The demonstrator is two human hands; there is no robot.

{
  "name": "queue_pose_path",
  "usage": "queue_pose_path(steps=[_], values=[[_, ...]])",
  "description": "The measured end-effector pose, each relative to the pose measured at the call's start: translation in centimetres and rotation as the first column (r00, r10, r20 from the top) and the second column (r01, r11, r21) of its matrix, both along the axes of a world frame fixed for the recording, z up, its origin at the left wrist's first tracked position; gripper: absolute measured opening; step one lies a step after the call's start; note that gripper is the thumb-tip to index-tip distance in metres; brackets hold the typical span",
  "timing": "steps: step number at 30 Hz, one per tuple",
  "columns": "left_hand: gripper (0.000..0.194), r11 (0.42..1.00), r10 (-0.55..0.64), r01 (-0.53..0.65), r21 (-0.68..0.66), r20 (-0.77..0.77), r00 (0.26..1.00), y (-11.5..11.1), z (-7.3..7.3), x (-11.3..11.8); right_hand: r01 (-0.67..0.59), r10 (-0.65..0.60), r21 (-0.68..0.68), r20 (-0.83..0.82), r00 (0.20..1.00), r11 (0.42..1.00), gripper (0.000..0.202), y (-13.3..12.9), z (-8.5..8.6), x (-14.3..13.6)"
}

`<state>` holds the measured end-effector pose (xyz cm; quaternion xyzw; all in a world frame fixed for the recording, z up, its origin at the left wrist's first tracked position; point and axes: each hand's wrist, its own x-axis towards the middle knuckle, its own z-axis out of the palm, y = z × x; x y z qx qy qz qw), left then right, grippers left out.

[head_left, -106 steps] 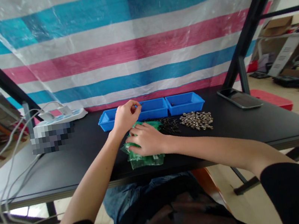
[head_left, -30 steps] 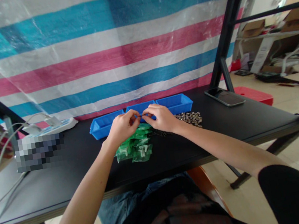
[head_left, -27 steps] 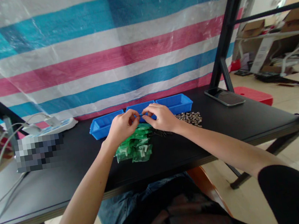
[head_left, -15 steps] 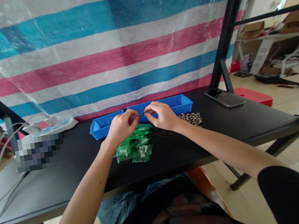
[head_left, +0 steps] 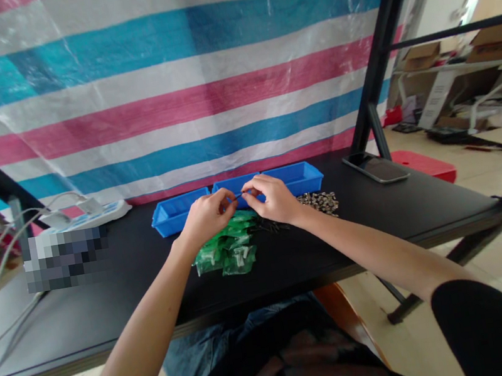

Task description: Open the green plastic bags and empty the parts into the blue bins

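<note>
A thin dark rod-like piece (head_left: 239,196) spans the small gap between my hands, too small to name. My left hand (head_left: 210,216) pinches its left end between thumb and finger. At the other end, my right hand (head_left: 272,198) is closed in a similar pinch. Below my hands lies a heap of green plastic bags (head_left: 232,248) with small pale pieces inside. Several thin black pieces (head_left: 273,226) are on the table under my right hand. Beside that wrist is a pile of small metallic parts (head_left: 320,203).
Blue plastic trays (head_left: 172,216) stand in a row behind my hands. A phone (head_left: 376,167) lies to the right on the black table (head_left: 145,300). At the left are a white power strip (head_left: 112,212) with cables and a blurred-out object (head_left: 64,259). A striped sheet (head_left: 171,105) hangs behind.
My left hand has tilted a little, and the dark piece between my fingers now slants slightly. The view has shifted slightly. Both hands keep their pinch.
</note>
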<state>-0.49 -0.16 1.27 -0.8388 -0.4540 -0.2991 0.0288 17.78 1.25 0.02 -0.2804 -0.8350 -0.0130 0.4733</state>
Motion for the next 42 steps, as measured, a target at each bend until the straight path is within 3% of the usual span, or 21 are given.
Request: queue_pose_path(steps=[12, 30, 42], values=[[0.015, 1.000, -0.030, 0.030, -0.009, -0.015, 0.999, 0.0, -0.3, 0.2, -0.021, 0.021, -0.005, 0.078, 0.997, 1.000, 0.012, -0.1, -0.2, -0.2], [0.016, 0.999, -0.036, 0.036, -0.032, -0.011, 0.999, -0.2, -0.2, 0.4, -0.036, 0.035, 0.055, 0.027, 0.999, 0.998, 0.010, -0.1, 0.8, 0.5], [0.013, 0.998, -0.061, 0.061, -0.009, -0.057, 0.997, -0.3, -0.5, 0.6, -0.086, 0.088, -0.067, 0.020, 0.996, 0.994, 0.009, -0.2, 0.3, 0.0]])
